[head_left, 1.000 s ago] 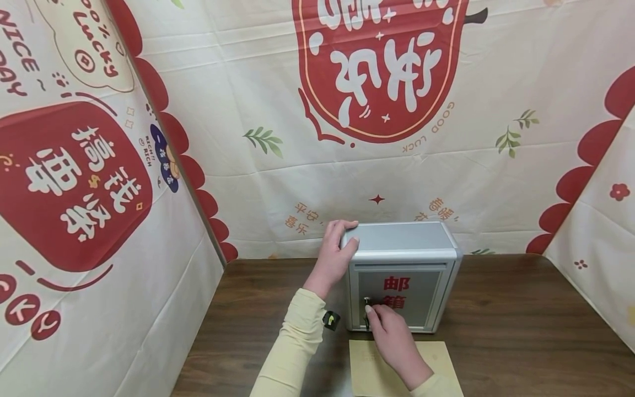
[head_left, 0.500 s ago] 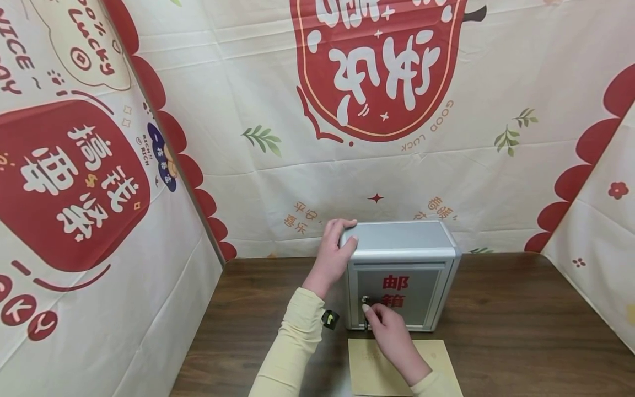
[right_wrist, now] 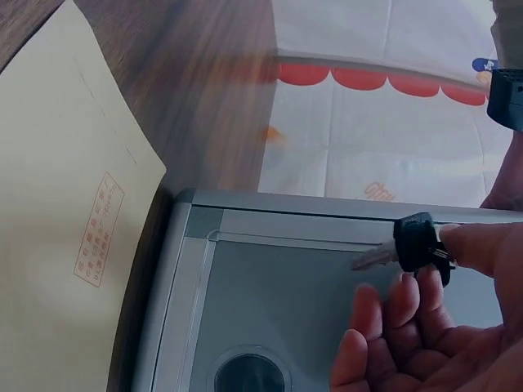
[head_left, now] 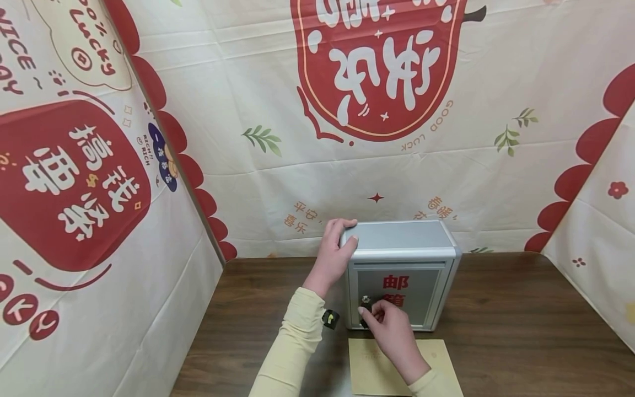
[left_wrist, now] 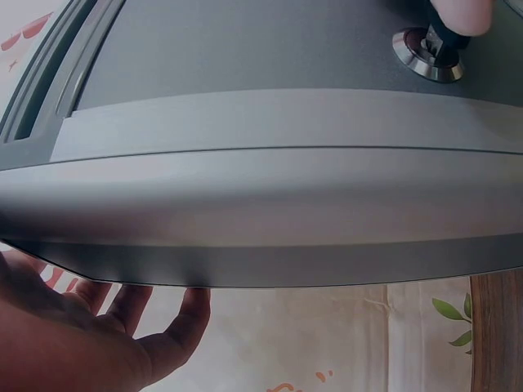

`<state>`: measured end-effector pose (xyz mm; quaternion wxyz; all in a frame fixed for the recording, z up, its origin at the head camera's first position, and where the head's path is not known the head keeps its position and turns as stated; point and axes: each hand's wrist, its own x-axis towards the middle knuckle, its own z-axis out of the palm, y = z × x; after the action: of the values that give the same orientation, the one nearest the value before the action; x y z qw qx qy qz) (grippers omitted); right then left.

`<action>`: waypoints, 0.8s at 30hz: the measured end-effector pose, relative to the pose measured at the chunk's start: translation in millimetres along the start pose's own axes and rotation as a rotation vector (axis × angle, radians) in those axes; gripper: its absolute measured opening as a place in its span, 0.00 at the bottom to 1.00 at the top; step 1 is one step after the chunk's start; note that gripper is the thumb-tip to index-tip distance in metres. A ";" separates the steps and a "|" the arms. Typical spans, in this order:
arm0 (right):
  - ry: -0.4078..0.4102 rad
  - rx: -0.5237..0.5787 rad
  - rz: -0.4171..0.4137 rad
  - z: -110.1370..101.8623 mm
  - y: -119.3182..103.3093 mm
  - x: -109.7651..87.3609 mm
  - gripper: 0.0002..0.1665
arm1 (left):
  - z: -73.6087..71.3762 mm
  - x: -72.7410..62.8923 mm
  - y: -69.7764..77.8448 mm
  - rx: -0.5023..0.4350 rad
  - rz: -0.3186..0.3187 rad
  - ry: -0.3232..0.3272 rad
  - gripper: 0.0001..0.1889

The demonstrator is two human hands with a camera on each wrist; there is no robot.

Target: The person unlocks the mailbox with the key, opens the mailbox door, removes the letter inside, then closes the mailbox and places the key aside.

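Note:
A grey metal mailbox (head_left: 404, 237) with red characters on its door stands upright on the table. My left hand (head_left: 329, 259) holds its upper left corner, thumb and index finger over the top edge. In the left wrist view, bent fingers (left_wrist: 176, 335) lie against the box's side. My right hand (head_left: 394, 328) pinches a black-headed key at the door lock (left_wrist: 425, 61); the fingertip meets the dark head right at the lock. A key (right_wrist: 418, 242) with its metal blade bare shows by the right thumb in the right wrist view. The grip is partly hidden.
A tan envelope (head_left: 436, 361) with red print lies in front of the mailbox, partly under my right forearm. The brown wooden table (head_left: 521, 325) extends to both sides. Printed cloth (head_left: 238, 187) hangs behind and at the sides. A round window (right_wrist: 249, 376) is on the door.
My right hand has turned at the lock, its thumb shifting slightly down and left. More of the dark key head shows. The left hand and mailbox stay put.

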<state>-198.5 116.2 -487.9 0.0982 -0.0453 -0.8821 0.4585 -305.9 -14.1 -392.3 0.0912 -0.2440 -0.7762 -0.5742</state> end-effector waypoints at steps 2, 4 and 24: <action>0.007 -0.012 -0.007 0.4 -0.1 0.0 0.14 | -0.1 -0.1 -0.5 0.001 -0.005 -0.001 0.17; 0.017 -0.023 -0.020 1.0 0.2 0.3 0.14 | -0.1 0.0 -0.9 0.004 -0.007 0.000 0.17; 0.071 -0.199 -0.075 4.1 -2.4 0.5 0.18 | 0.1 0.2 1.1 -0.010 -0.002 0.008 0.17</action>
<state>-199.8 111.6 -488.1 0.1417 -0.0381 -0.9203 0.3627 -305.6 -13.6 -391.3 0.0923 -0.2414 -0.7732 -0.5792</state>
